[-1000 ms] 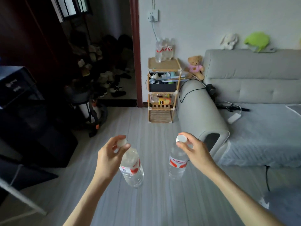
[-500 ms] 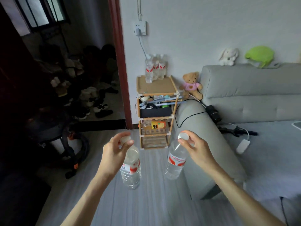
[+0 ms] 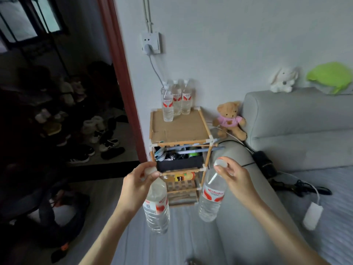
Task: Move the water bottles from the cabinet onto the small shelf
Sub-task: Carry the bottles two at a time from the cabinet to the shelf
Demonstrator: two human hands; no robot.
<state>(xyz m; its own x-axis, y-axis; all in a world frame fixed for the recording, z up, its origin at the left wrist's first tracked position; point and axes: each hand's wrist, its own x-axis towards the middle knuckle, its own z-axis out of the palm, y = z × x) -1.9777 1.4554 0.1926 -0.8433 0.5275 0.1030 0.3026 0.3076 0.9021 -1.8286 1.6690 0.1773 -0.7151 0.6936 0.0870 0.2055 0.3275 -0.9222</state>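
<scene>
Bottles point(image 3: 176, 100) on shelf point(image 3: 179, 129) top, apparently rearmost, sofa point(image 3: 298, 131) rightward.

The small shelf point(image 3: 179, 129) came much closer and moved down toward the middle of the frame, between the two carried bottles.

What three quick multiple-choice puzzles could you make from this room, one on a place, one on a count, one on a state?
1. Where is the teddy bear?
A. on the shelf top
B. between shelf and sofa
C. on the floor by the shoes

2. How many bottles stand on the shelf?
A. one
B. at least three
C. none

3. How does the right hand hold its bottle?
A. by the cap
B. flat underneath
C. not at all

Answers: 1 B, it sits beside the sofa arm. 2 B, three bottles show clearly at the back edge. 3 A, fingers pinch the white cap, as the left hand does with its own.
</scene>
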